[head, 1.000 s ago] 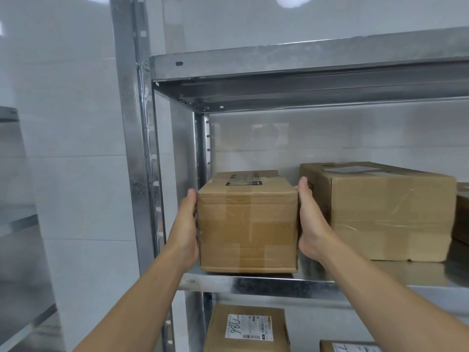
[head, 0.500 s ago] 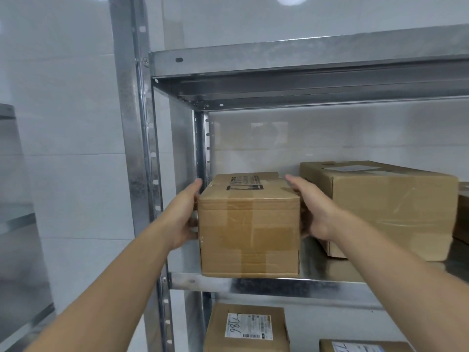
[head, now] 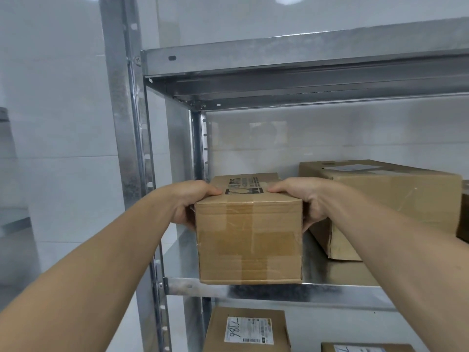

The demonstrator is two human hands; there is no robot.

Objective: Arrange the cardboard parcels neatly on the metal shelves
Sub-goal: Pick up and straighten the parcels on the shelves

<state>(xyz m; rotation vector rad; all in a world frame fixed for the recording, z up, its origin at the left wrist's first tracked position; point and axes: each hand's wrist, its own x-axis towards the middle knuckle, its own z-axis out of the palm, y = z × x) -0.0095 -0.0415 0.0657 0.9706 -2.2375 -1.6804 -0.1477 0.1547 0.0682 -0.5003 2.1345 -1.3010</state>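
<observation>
Galvanized metal rack, front left upright (head: 119, 123) slotted. Middle shelf (head: 279, 292) bare steel and shiny. A small cardboard parcel (head: 250, 240) sits at its front left corner, front face at the shelf's front edge; it is square-on, taped, with a black printed mark on top. A larger cardboard parcel (head: 396, 196) is to its right, set further back and turned slightly askew, with a narrow gap between the two. A dark brown box (head: 463, 219) at the shelf's right end is cut off by the frame. Upper shelf (head: 304, 54) seen from below; its load is not visible. Below the middle shelf are a labelled parcel (head: 246, 331) under the left end and a second labelled parcel (head: 365, 348) to its right; their support is out of frame.
</observation>
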